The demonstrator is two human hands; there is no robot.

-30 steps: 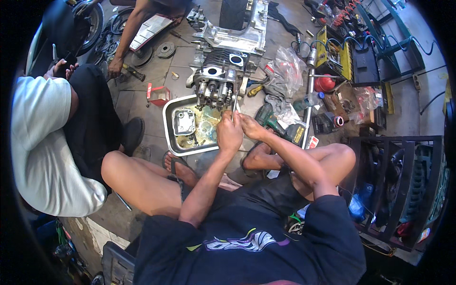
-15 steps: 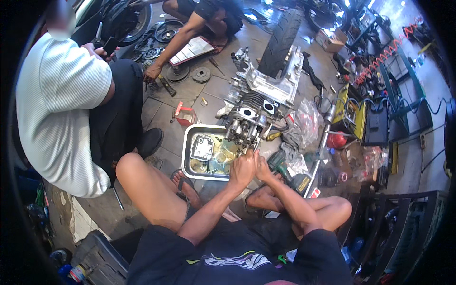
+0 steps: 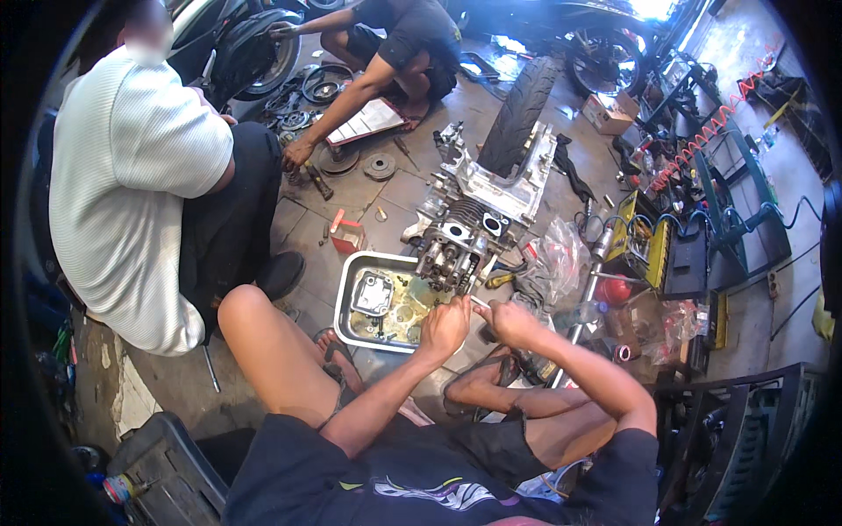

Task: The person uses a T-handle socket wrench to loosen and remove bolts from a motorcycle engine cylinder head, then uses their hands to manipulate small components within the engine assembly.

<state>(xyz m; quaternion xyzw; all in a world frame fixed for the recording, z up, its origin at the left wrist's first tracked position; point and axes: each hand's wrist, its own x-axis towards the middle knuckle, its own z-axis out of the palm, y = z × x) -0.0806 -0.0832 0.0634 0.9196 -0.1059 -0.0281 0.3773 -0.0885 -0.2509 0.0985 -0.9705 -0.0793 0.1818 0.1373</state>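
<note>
I had both hands close together over the near edge of the metal tray point(image 3: 344, 302), just below the engine point(image 3: 460, 241) that stood on the workshop floor. My left hand point(image 3: 445, 326) was curled, its fingers closed around something small I could not make out, and my right hand point(image 3: 509, 320) was curled too, pinching a thin pale rod point(image 3: 479, 302) that poked out toward the left hand. The rod lay between the two hands, its free end nearly touching the left fingers, and its far end pointed up at the engine's underside. To do this well, I judged I should keep the wrists steady, hold the rod in line with the engine, and work over the tray so any loose part dropped into it beside the grey cover point(image 3: 373, 294). A person in a white shirt point(image 3: 132, 175) crouched to my left.
</note>
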